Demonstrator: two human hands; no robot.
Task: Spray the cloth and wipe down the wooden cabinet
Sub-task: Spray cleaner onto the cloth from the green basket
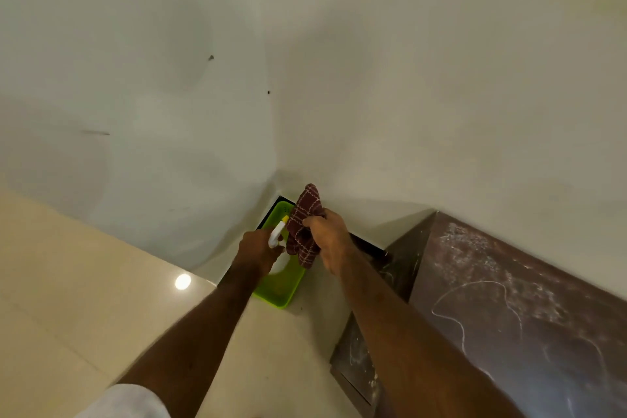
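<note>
My left hand (257, 249) grips a white spray bottle (276, 233) with a yellow nozzle that points at the cloth. My right hand (330, 237) holds a bunched dark red checked cloth (304, 224) just right of the nozzle, above the floor corner. The dark brown wooden cabinet (502, 309) stands at the lower right against the wall. Its top carries white dust and chalky scribble marks.
A lime green plastic tray (278, 292) lies on the cream tiled floor (84, 299) in the corner, under my hands. A black skirting strip (368, 246) runs along the wall behind it. Pale walls meet at the corner above.
</note>
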